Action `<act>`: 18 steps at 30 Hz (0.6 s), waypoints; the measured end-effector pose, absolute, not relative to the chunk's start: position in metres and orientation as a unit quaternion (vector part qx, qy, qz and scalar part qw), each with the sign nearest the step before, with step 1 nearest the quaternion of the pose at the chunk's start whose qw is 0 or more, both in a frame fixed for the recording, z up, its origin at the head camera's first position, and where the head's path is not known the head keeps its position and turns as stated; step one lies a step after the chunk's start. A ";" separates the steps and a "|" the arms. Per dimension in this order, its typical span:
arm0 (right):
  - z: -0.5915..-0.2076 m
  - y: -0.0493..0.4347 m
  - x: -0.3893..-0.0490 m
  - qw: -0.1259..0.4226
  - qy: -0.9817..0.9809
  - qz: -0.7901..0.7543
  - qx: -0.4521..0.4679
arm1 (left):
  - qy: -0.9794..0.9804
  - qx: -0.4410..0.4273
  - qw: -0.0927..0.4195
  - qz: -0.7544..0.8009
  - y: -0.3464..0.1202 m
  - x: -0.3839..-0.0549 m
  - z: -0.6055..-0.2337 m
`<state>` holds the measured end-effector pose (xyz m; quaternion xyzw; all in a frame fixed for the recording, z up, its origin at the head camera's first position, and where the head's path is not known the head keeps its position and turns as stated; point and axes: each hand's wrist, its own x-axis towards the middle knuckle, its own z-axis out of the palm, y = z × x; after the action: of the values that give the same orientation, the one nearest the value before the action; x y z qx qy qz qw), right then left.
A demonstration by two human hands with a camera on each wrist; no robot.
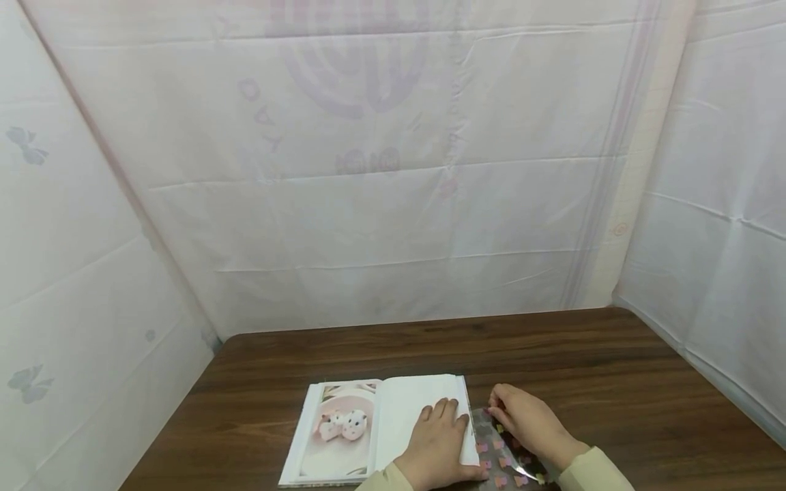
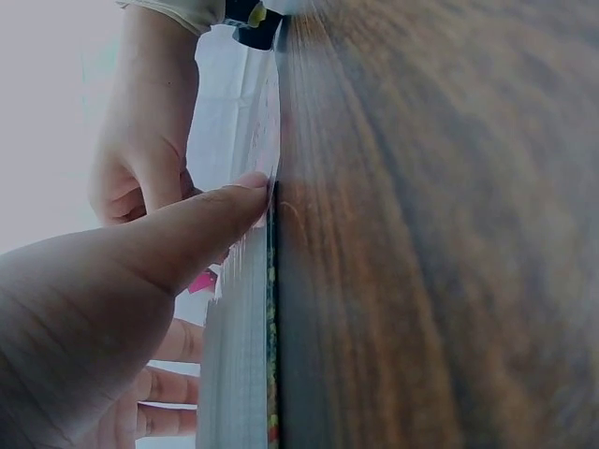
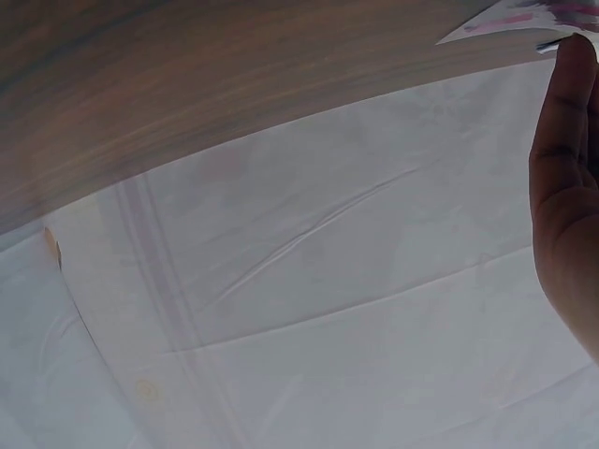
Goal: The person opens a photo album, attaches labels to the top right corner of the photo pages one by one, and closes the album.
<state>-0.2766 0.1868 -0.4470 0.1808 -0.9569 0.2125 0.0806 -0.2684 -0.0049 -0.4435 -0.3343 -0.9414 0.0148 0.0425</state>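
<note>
An open book (image 1: 405, 416) lies on the table, with a photo of a pink spotted bow on its left page and a plain white right page. My left hand (image 1: 434, 443) rests spread on the right page, fingers straight. Its thumb (image 2: 211, 220) reaches past the page edge onto a clear plastic sheet (image 1: 500, 481) with small pink and yellow motifs. This sheet lies along the book's right side, partly lifted and shiny. At its upper edge my right hand (image 1: 531, 423) pinches it between thumb and curled fingers; in the right wrist view, only part of that hand (image 3: 566, 178) shows.
The brown wooden table (image 1: 295, 354) extends behind the book and to both sides. White cloth sheets (image 1: 393, 225) hang as walls at the back, left and right.
</note>
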 end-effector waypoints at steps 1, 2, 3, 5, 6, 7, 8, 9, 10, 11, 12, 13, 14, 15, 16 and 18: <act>-0.447 0.187 -0.277 0.075 -0.956 0.218 0.179 | -0.941 -0.334 0.040 0.014 -0.005 -0.269 -0.444; -0.447 0.187 -0.277 0.072 -0.957 0.221 0.175 | -0.942 -0.334 0.037 0.013 -0.005 -0.269 -0.444; -0.447 0.187 -0.277 0.069 -0.957 0.222 0.171 | -0.942 -0.334 0.034 0.012 -0.005 -0.269 -0.444; -0.447 0.186 -0.277 0.067 -0.959 0.220 0.164 | -0.943 -0.333 0.029 0.010 -0.005 -0.269 -0.444; -0.448 0.186 -0.278 0.067 -0.960 0.218 0.161 | -0.943 -0.331 0.027 0.011 -0.005 -0.270 -0.444; -0.448 0.186 -0.278 0.067 -0.961 0.216 0.158 | -0.944 -0.330 0.025 0.011 -0.005 -0.270 -0.444; -0.448 0.186 -0.278 0.069 -0.962 0.214 0.156 | -0.944 -0.329 0.023 0.010 -0.005 -0.270 -0.443; -0.448 0.185 -0.279 0.069 -0.962 0.214 0.155 | -0.944 -0.328 0.021 0.009 -0.005 -0.271 -0.443; -0.448 0.185 -0.279 0.070 -0.962 0.214 0.155 | -0.945 -0.328 0.019 0.008 -0.005 -0.271 -0.443; -0.448 0.185 -0.278 0.070 -0.962 0.214 0.154 | -0.945 -0.327 0.017 0.007 -0.005 -0.271 -0.443; -0.448 0.185 -0.278 0.068 -0.961 0.219 0.154 | -0.945 -0.328 0.014 0.006 -0.005 -0.271 -0.442; -0.448 0.185 -0.278 0.067 -0.961 0.221 0.153 | -0.944 -0.329 0.012 0.003 -0.005 -0.271 -0.443; -0.448 0.185 -0.277 0.065 -0.960 0.223 0.153 | -0.944 -0.331 0.010 0.003 -0.006 -0.271 -0.443; -0.448 0.185 -0.277 0.064 -0.960 0.225 0.153 | -0.943 -0.333 0.008 0.003 -0.006 -0.271 -0.443; -0.448 0.185 -0.277 0.063 -0.960 0.226 0.153 | -0.942 -0.334 0.006 0.001 -0.007 -0.271 -0.443; -0.448 0.184 -0.276 0.063 -0.959 0.227 0.154 | -0.941 -0.337 -0.003 -0.008 -0.008 -0.271 -0.443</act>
<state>-0.2757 0.1844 -0.4481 0.1540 -0.9595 0.2273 0.0632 -0.2706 -0.0077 -0.4435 -0.3372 -0.9414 -0.0079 -0.0028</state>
